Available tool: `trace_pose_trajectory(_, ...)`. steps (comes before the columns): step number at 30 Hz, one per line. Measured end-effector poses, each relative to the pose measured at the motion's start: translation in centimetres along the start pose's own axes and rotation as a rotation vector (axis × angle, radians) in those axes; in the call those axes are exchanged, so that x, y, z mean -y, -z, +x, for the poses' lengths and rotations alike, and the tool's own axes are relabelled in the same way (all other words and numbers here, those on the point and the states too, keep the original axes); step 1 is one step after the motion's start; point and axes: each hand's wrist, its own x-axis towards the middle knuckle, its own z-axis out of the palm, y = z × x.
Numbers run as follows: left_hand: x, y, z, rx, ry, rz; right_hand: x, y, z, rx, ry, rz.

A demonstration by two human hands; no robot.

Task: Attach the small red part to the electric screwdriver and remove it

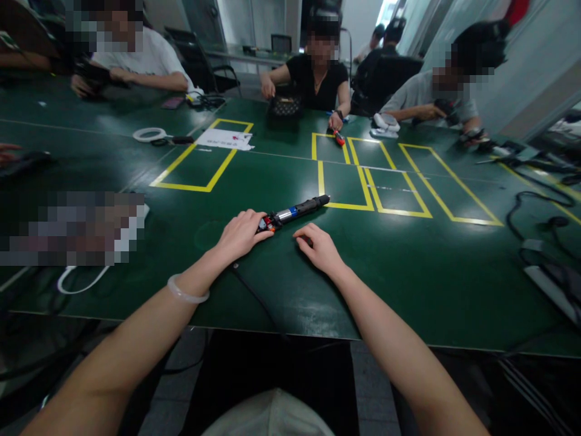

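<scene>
My left hand (242, 233) is wrapped over the rear end of an electric screwdriver (287, 215). This tool has a black front with a narrow tip, a blue ring, a silver section and some red near my thumb. It lies across the green table (281, 284), its tip pointing right and away from me. Part of its rear is hidden under my palm. My right hand (321, 247) rests on the table to the right of the tool, apart from it. Its fingers are loosely curled with a gap to the thumb, and nothing shows between them.
Yellow tape rectangles (347, 207) mark the table beyond my hands. A white paper sheet (224, 139) lies at the far left. A black cable (256, 293) runs below my left hand; more cables (515, 209) lie at right. Across the table, a person's hand (336, 121) holds a red tool (339, 138).
</scene>
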Motion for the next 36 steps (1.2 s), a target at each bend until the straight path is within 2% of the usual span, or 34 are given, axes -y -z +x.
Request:
trace_pose_trajectory(7,5.2,0.2,-0.5,0.002,0.147,0.035,-0.3,0.2,0.1,-0.003,-0.008,0.016)
trace_pose_trajectory(14,11.7,0.3,-1.0,-0.042,0.405,0.059,-0.2,0.2,0.1,0.000,-0.011,0.019)
trace_pose_trajectory(19,14.9,0.6,-1.4,-0.061,0.577,0.084,-0.2,0.1,0.1,0.010,-0.015,0.020)
trace_pose_trajectory(22,15.7,0.9,-1.7,-0.077,0.661,0.092,-0.1,0.1,0.0,0.018,-0.020,0.013)
trace_pose_trajectory(25,15.6,1.2,-1.9,-0.148,0.691,0.094,-0.1,0.1,0.0,0.023,-0.019,0.009)
trace_pose_trajectory(29,15.0,1.5,-2.1,-0.283,0.608,0.155,-0.2,0.1,0.1,0.032,-0.022,-0.002)
trace_pose_trajectory(36,14.6,1.1,-1.7,-0.268,0.510,0.217,-0.2,0.1,0.1,0.035,-0.022,0.004)
